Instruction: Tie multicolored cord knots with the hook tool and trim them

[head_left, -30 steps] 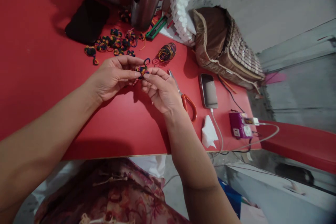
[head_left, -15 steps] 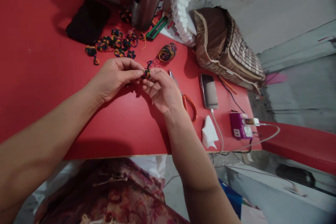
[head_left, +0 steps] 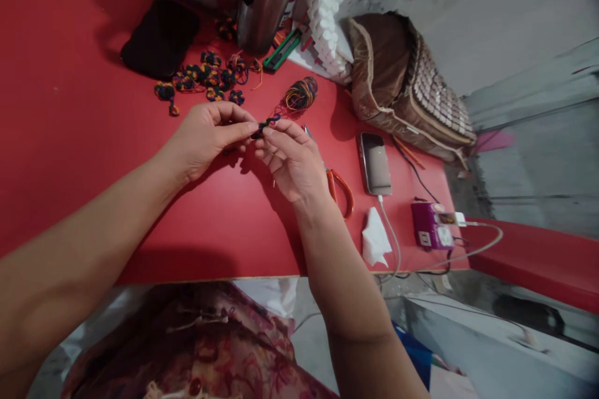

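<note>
My left hand [head_left: 210, 137] pinches a small dark multicoloured crocheted yarn piece [head_left: 259, 131] between thumb and fingers. Its other edge is gripped by my right hand [head_left: 297, 159], thumb on top and fingers curled below. A short thin tip pokes out under the right palm; I cannot make out what it belongs to. Yarn runs from the piece toward a small ball of multicoloured yarn [head_left: 302, 93] just beyond. Several similar crocheted pieces [head_left: 213, 76] lie in a cluster past my left hand. Orange-handled scissors [head_left: 345, 193] rest partly hidden behind my right hand.
On the red table [head_left: 187, 230] stand a metal bottle [head_left: 264, 6] and a stack of white pieces [head_left: 324, 25]. A black pouch-like item [head_left: 161, 37], green cutter [head_left: 282, 51], brown bag [head_left: 402, 75], charging phone [head_left: 375, 164], crumpled tissue [head_left: 375, 239] and purple box [head_left: 427, 224] lie around.
The yarn piece has turned between my fingers, and a dark strand now stands out above my right fingertips. My right thumb has shifted slightly. The whole view has moved a little.
</note>
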`<state>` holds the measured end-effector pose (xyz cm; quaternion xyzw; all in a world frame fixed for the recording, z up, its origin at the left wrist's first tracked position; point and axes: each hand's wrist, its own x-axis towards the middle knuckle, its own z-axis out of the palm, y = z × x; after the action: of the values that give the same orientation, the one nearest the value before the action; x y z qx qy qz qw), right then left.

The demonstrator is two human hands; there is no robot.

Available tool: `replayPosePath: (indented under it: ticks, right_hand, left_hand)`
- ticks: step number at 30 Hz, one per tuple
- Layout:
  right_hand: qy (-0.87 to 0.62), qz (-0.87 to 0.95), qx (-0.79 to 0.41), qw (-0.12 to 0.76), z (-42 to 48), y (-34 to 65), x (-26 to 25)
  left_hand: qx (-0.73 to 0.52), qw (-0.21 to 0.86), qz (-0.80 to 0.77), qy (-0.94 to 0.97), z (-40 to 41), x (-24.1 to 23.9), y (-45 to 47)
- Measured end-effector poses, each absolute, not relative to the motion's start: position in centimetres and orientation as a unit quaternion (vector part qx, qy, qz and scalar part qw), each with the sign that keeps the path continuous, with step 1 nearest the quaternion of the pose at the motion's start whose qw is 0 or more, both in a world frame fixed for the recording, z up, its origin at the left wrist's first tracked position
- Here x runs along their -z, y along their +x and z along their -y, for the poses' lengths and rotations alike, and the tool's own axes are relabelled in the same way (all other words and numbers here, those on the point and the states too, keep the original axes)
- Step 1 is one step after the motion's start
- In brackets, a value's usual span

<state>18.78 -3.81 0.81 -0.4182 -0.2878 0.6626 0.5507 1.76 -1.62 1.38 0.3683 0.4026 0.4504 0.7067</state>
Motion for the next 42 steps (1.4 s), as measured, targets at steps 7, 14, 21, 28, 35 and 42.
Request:
replayPosePath:
  ticks: [7, 14, 21, 28, 35, 42]
  right_hand:
    - [-0.440, 0.315, -0.651, 0.532, 3.9, 18.8, -0.6]
    - [-0.482, 0.330, -0.637, 0.503, 4.1, 18.1, -1.3]
    - [-0.504, 0.349, -0.580, 0.536, 4.1, 18.7, -1.7]
    - [-0.452, 0.348, -0.621, 0.538, 4.1, 18.9, -1.7]
    - [-0.472, 0.328, -0.612, 0.543, 3.5, 19.6, -1.3]
    - [-0.498, 0.315, -0.618, 0.521, 3.1, 19.8, -1.1]
  left_hand:
    - [-0.462, 0.715, -0.395, 0.346, 1.8, -1.4, 1.8]
    - [-0.465, 0.699, -0.389, 0.379, 1.8, -1.2, 1.9]
    - [-0.429, 0.665, -0.421, 0.443, 1.3, -1.1, 1.4]
    - [-0.434, 0.696, -0.395, 0.414, 1.5, -1.1, 1.8]
    - [-0.397, 0.742, -0.377, 0.387, 1.5, -1.2, 1.6]
    - [-0.398, 0.753, -0.357, 0.384, 1.7, -1.3, 1.9]
